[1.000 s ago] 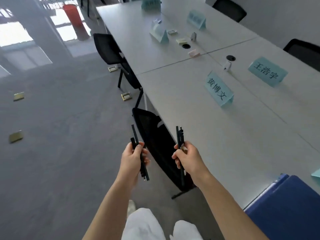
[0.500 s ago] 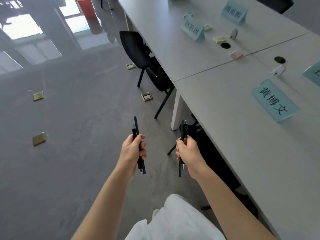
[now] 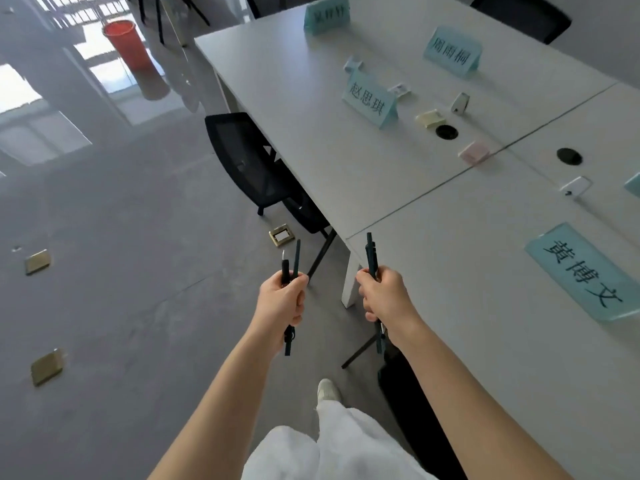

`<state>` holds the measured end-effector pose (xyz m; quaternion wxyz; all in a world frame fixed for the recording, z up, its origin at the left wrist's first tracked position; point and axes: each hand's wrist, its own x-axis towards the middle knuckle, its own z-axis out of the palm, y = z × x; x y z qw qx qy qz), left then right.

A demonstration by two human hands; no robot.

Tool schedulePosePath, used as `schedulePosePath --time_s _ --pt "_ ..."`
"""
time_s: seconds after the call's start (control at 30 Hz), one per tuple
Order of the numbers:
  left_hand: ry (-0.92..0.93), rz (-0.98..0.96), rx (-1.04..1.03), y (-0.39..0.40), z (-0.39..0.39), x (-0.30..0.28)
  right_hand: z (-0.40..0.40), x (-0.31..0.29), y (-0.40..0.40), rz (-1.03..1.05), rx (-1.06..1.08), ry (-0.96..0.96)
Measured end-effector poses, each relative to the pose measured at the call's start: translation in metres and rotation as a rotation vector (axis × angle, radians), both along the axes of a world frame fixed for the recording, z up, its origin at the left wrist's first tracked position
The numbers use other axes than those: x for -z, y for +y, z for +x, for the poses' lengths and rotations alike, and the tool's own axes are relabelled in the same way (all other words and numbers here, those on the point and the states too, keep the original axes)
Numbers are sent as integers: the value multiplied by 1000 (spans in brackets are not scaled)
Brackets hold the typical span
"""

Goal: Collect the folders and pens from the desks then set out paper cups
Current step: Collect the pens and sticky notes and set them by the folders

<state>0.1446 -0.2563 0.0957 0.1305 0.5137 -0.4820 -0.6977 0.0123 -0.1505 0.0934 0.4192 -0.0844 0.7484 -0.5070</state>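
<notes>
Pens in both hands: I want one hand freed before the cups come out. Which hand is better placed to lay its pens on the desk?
The right hand, probably. It grips its pens right at the near corner of the white desk, while the left hand holds its pens out over the floor, farther from the desk.

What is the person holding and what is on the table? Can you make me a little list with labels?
Left hand: grips two thin dark pens
Right hand: grips dark pens, number unclear
Long white table: pale blue folded paper name cards, small pink pad, pale yellow pad
Floor: black mesh chair, red bin
Folders, paper cups: none visible
</notes>
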Motion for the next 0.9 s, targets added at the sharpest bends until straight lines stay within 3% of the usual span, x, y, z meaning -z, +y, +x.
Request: schedulePosePath --time_s 0.27,0.63,0.9 --pt "-32 6 95 -105 -80 8 -65 8 -81 58 178 -60" --pt "-88 3 410 -253 -194 23 -141 13 -192 83 503 -81" --pt "-108 -38 660 -299 -290 16 -197 11 -219 72 675 -96"
